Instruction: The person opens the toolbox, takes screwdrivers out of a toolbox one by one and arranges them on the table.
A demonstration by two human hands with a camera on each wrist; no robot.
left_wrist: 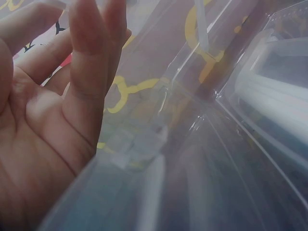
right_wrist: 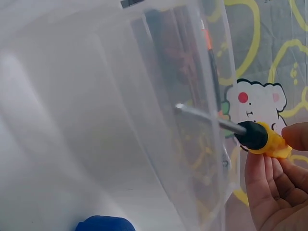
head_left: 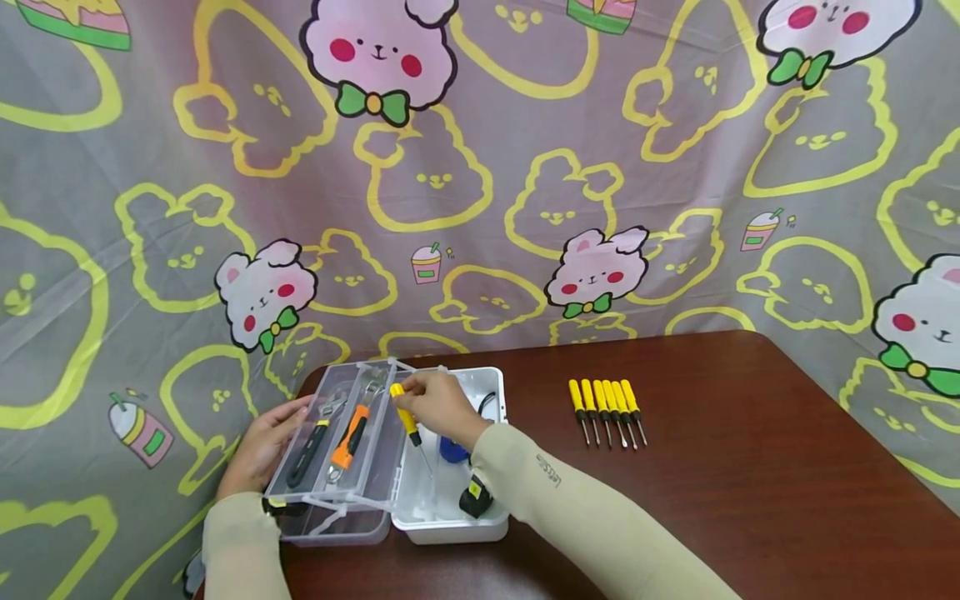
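Observation:
My right hand (head_left: 441, 406) pinches the yellow handle of a screwdriver (head_left: 406, 417), its shaft slanting down over the white toolbox (head_left: 450, 535). In the right wrist view, the thumb and fingers hold the screwdriver (right_wrist: 253, 134) beside the clear tray wall. My left hand (head_left: 258, 446) is at the outer left side of the raised clear tray (head_left: 390, 492), fingers extended along it; the left wrist view shows the palm and loosely bent fingers. Inside the tray lie a black-handled adjustable wrench (head_left: 307, 456) and an orange-handled wrench (head_left: 349, 437).
Several yellow-handled screwdrivers (head_left: 609, 404) lie in a row on the brown table (head_left: 712, 467) to the right. A black tape measure (head_left: 476, 497) and a blue item (head_left: 452, 451) sit inside the toolbox. A patterned curtain (head_left: 480, 200) borders the table behind and at the left.

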